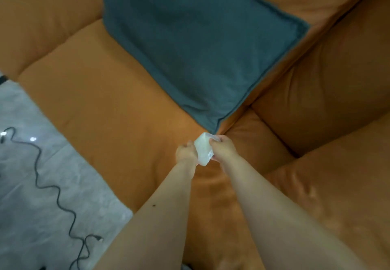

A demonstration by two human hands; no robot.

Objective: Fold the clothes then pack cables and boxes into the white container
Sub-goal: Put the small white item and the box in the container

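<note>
Orange sofa cushions (pixel 109 92) fill most of the view, their seams running between padded sections, with a deeper corner section towards 3 o'clock. At 12 o'clock a large teal throw pillow (pixel 190 43) lies flat on the sofa, one corner pointing down towards the centre. Pale marbled floor (pixel 25 181) shows at 8 o'clock, and on it a black cable (pixel 57 189) snakes in loose waves from 9 o'clock down to 7 o'clock, ending in a small loop with a plug near the bottom edge.

Just below the centre, both bare arms reach forward from 6 o'clock and meet at a small white container (pixel 202 149), held above the sofa seat just beneath the pillow's lower corner. It is a translucent white plastic box, tilted, with a small label near its right lower edge. The left hand (pixel 185 152) grips the container's left side, its fingers curled onto it. The right hand (pixel 223 148) grips the right side, its fingers (pixel 214 139) clamped over the upper edge. Whether the container carries a lid, or holds anything inside, cannot be told: the picture is blurred there. The cable on the floor lies well apart from the container and from both hands.
</note>
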